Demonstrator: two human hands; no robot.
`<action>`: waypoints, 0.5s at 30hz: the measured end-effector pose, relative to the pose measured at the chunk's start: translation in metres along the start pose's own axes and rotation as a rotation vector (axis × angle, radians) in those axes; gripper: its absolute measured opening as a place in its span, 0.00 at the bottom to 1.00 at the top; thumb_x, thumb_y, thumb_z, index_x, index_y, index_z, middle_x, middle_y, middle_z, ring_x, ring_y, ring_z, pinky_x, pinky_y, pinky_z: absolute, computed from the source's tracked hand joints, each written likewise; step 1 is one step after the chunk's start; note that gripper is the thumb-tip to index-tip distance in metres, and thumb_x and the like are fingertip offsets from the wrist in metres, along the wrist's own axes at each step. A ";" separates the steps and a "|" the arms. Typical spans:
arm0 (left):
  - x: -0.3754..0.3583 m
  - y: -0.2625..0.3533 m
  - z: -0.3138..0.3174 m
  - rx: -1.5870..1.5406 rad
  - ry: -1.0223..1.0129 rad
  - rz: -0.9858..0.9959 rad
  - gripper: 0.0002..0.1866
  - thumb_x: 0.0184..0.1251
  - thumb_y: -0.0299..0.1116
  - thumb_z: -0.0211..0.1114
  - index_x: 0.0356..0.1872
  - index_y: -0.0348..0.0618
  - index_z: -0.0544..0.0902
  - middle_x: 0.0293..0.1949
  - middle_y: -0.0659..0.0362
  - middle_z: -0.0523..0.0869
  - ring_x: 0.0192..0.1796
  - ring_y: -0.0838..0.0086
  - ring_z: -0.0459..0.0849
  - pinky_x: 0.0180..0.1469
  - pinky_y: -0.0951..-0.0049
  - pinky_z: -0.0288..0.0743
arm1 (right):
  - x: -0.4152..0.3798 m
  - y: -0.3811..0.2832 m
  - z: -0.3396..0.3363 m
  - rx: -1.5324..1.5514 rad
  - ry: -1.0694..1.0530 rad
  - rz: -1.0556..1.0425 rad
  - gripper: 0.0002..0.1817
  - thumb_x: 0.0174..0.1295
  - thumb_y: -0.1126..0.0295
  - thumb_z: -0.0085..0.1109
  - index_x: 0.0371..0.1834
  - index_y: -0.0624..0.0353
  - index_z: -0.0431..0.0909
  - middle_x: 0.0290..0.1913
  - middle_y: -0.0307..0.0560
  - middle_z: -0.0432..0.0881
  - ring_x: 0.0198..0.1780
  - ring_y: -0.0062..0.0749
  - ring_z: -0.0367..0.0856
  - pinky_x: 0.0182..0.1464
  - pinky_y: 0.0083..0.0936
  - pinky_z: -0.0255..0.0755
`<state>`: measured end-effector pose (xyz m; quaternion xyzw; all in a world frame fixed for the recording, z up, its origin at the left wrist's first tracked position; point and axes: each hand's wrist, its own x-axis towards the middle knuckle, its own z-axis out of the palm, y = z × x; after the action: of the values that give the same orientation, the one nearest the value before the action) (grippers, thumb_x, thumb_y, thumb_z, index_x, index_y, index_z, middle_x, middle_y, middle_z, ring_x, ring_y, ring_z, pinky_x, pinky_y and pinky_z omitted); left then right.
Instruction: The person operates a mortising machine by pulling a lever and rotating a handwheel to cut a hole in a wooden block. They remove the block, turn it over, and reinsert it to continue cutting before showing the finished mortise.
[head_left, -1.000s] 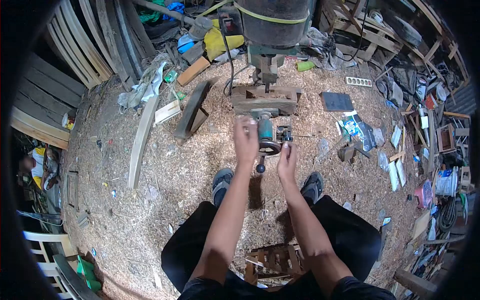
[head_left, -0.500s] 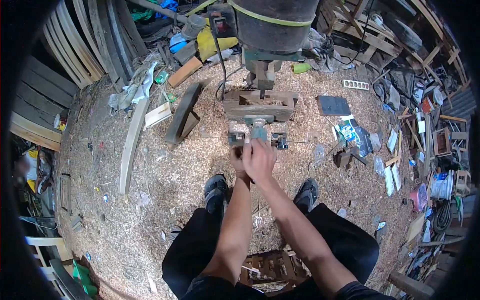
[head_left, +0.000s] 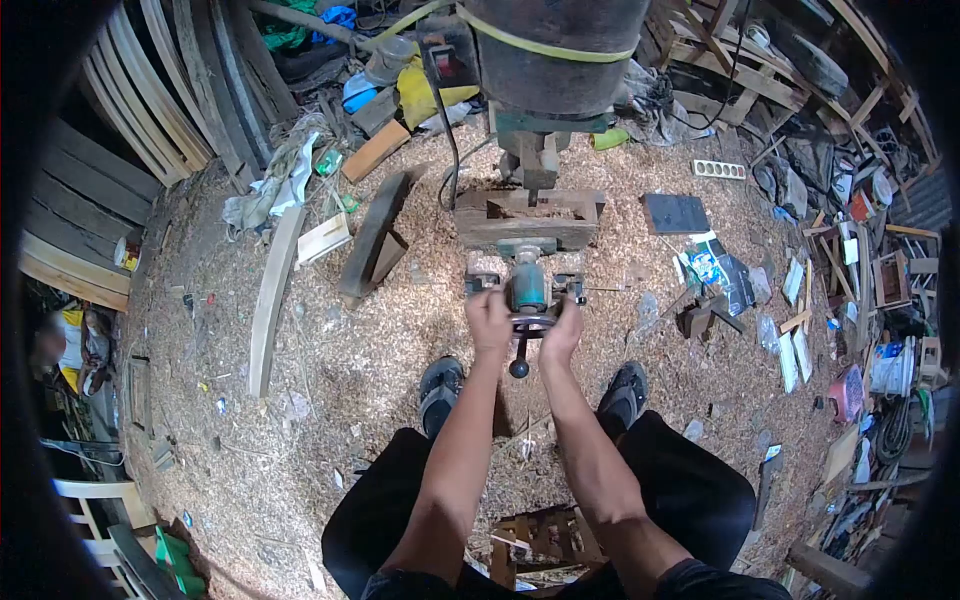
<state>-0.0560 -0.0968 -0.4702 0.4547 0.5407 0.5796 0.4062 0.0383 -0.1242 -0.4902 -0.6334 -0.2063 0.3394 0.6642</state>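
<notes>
A small handwheel (head_left: 533,320) faces me at the front of a green machine (head_left: 528,288), its black ball-ended crank handle (head_left: 519,367) pointing down. My left hand (head_left: 489,322) is closed round the wheel's left side. On the right side, my right hand (head_left: 563,332) grips the rim, fingers partly hidden. Beyond the wheel, a wooden block (head_left: 530,233) with a long slot in its top sits on the machine. A vertical tool (head_left: 533,197) comes down at the slot from the head, below a big dark motor housing (head_left: 555,65).
Wood shavings cover the floor (head_left: 360,400). Curved timber pieces (head_left: 372,240) and a long board (head_left: 272,300) lie left. A dark slab (head_left: 676,213) and a power strip (head_left: 719,170) lie right. A slatted wooden thing (head_left: 548,540) is beneath me. A person (head_left: 75,345) is at far left.
My hands were together over the top of the wheel; now they are apart, one on each side. The wheel and its downward crank handle have come into sight. The view has shifted slightly.
</notes>
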 end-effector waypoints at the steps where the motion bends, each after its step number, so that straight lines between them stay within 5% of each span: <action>1: -0.004 -0.012 -0.005 -0.209 0.026 -0.072 0.21 0.66 0.35 0.54 0.13 0.38 0.69 0.13 0.61 0.68 0.18 0.72 0.67 0.26 0.70 0.63 | -0.003 -0.011 -0.004 -0.245 -0.060 -0.134 0.26 0.71 0.57 0.48 0.15 0.62 0.66 0.16 0.45 0.68 0.22 0.34 0.68 0.31 0.34 0.65; 2: -0.003 -0.033 -0.006 -0.422 0.050 -0.138 0.20 0.66 0.35 0.53 0.13 0.40 0.68 0.14 0.62 0.67 0.19 0.73 0.66 0.28 0.72 0.64 | -0.008 -0.030 0.011 -0.304 -0.032 -0.319 0.23 0.68 0.62 0.51 0.15 0.65 0.69 0.17 0.56 0.72 0.22 0.47 0.73 0.30 0.42 0.66; 5: -0.003 -0.086 0.000 -0.765 0.188 -0.282 0.19 0.66 0.36 0.51 0.14 0.47 0.64 0.16 0.63 0.63 0.23 0.76 0.64 0.35 0.73 0.63 | -0.014 -0.058 0.021 -0.873 -0.078 -0.520 0.17 0.67 0.66 0.49 0.22 0.64 0.75 0.23 0.59 0.77 0.29 0.52 0.78 0.33 0.42 0.68; 6: -0.003 -0.080 -0.001 -0.682 0.174 -0.290 0.20 0.67 0.38 0.51 0.14 0.45 0.65 0.16 0.63 0.65 0.23 0.76 0.64 0.35 0.74 0.63 | -0.014 -0.057 0.021 -0.723 -0.077 -0.595 0.17 0.67 0.66 0.49 0.21 0.64 0.76 0.24 0.63 0.78 0.30 0.61 0.76 0.33 0.45 0.67; 9: -0.010 -0.050 -0.012 -0.297 0.097 -0.190 0.23 0.71 0.42 0.51 0.15 0.41 0.68 0.17 0.62 0.68 0.23 0.75 0.67 0.33 0.74 0.64 | -0.012 -0.048 0.014 -0.536 -0.061 -0.561 0.18 0.67 0.66 0.49 0.20 0.64 0.75 0.22 0.62 0.76 0.28 0.61 0.75 0.31 0.47 0.65; 13: -0.006 0.038 -0.002 0.110 -0.101 0.077 0.26 0.74 0.45 0.51 0.20 0.34 0.75 0.19 0.57 0.77 0.23 0.71 0.74 0.30 0.69 0.68 | -0.007 -0.028 0.006 -0.191 -0.045 -0.397 0.21 0.71 0.64 0.47 0.19 0.65 0.69 0.17 0.50 0.71 0.21 0.39 0.70 0.27 0.37 0.62; 15: 0.001 0.064 0.016 0.442 -0.237 0.219 0.23 0.70 0.45 0.57 0.22 0.33 0.81 0.21 0.46 0.82 0.25 0.58 0.82 0.30 0.61 0.74 | -0.004 -0.024 -0.009 0.075 -0.186 -0.116 0.29 0.77 0.53 0.39 0.18 0.58 0.69 0.19 0.34 0.70 0.23 0.21 0.68 0.26 0.27 0.61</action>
<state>-0.0392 -0.0972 -0.4066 0.6527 0.5503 0.4309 0.2924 0.0462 -0.1328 -0.4671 -0.5608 -0.2904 0.3652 0.6840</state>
